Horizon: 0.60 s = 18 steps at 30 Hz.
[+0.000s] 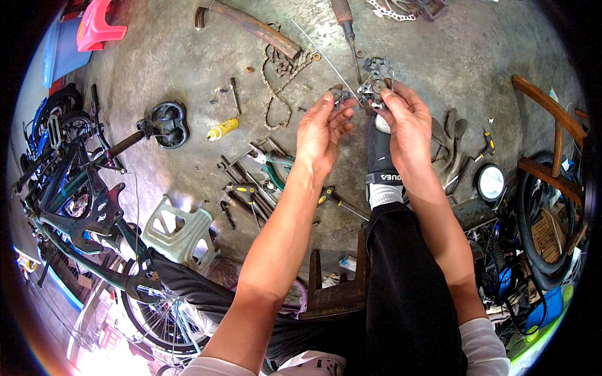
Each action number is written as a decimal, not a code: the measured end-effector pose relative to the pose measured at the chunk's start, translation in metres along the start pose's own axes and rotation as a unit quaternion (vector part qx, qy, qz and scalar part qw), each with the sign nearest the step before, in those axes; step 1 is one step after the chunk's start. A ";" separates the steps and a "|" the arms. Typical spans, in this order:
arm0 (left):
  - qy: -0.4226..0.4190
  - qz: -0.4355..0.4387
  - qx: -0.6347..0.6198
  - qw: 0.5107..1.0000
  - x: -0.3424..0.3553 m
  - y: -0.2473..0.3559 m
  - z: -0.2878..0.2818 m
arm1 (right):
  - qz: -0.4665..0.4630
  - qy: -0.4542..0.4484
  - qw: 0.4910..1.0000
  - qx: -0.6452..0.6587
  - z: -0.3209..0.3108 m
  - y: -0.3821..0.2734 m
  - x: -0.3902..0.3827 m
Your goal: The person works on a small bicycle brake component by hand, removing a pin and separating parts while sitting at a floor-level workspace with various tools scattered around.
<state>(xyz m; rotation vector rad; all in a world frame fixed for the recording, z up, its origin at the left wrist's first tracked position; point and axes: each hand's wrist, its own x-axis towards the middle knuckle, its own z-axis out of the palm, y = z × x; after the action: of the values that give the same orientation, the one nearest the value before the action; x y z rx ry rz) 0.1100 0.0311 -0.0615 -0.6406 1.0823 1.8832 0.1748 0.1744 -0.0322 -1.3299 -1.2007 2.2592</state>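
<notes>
My left hand (318, 135) pinches a small grey metal part (340, 96) between thumb and fingers. My right hand (411, 125) grips a dark metal mechanism (376, 67), which looks like a bicycle derailleur, just to its right and above my shoe (380, 150). A thin silver wire (313, 45) runs diagonally to between the hands; I cannot tell whether it joins either part. A long screwdriver (343, 19) lies beyond them, and a bicycle chain (272, 88) lies to the left.
Bicycle frames (75, 213) crowd the left, beside a pale stool (175, 219) and saddle (168, 125). Several tools (251, 194), a yellow bottle (222, 129) and a wooden handle (257, 28) lie on the concrete floor (157, 56). Wooden pieces (545, 103), tyres (533, 207) and a round mirror (491, 182) are at right.
</notes>
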 end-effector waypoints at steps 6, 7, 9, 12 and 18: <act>-0.018 0.004 -0.046 0.999 -0.003 0.009 -0.002 | 0.005 -0.019 0.999 -0.043 0.002 -0.003 0.002; -0.031 0.009 -0.044 0.999 -0.004 0.011 -0.002 | 0.008 -0.015 0.999 -0.051 0.003 -0.003 0.003; -0.055 0.019 -0.040 0.998 -0.007 0.017 -0.002 | 0.008 -0.023 0.998 -0.055 0.003 -0.003 0.003; -0.081 0.018 -0.036 0.996 -0.005 0.022 -0.007 | 0.005 -0.032 0.998 -0.048 0.002 -0.001 0.005; -0.108 0.011 -0.109 0.988 -0.005 0.025 -0.012 | 0.003 -0.035 0.998 -0.046 0.005 -0.002 0.004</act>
<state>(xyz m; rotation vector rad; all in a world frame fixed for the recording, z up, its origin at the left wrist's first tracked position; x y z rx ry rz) 0.0913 0.0118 -0.0534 -0.5330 0.7543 2.0552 0.1682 0.1750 -0.0315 -1.2966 -1.3401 2.2987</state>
